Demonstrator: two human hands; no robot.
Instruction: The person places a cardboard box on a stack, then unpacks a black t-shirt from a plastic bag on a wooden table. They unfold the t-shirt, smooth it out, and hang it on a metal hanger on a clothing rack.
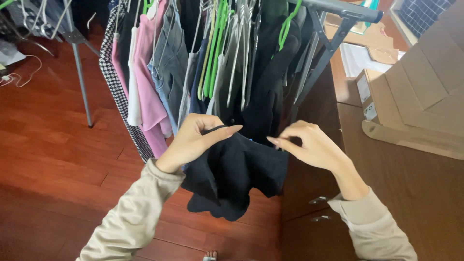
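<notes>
A black garment [235,171] hangs between my two hands in front of a grey clothes rack [333,34]. My left hand [193,140] grips its top edge on the left, thumb and fingers pinched over the fabric. My right hand [309,144] pinches the garment's top right corner. Both arms wear beige sleeves. The garment's lower part droops in folds toward the floor. Behind it the rack carries a pink top [147,92], denim jeans [171,60], a checked black-and-white piece [118,92] and dark clothes on green hangers [215,43].
A brown wooden cabinet [401,183] with metal drawer handles stands at the right, with cardboard boxes [415,92] on top. Red-brown wood floor [53,159] spreads to the left. A second rack leg [82,82] and white cables [19,77] lie far left.
</notes>
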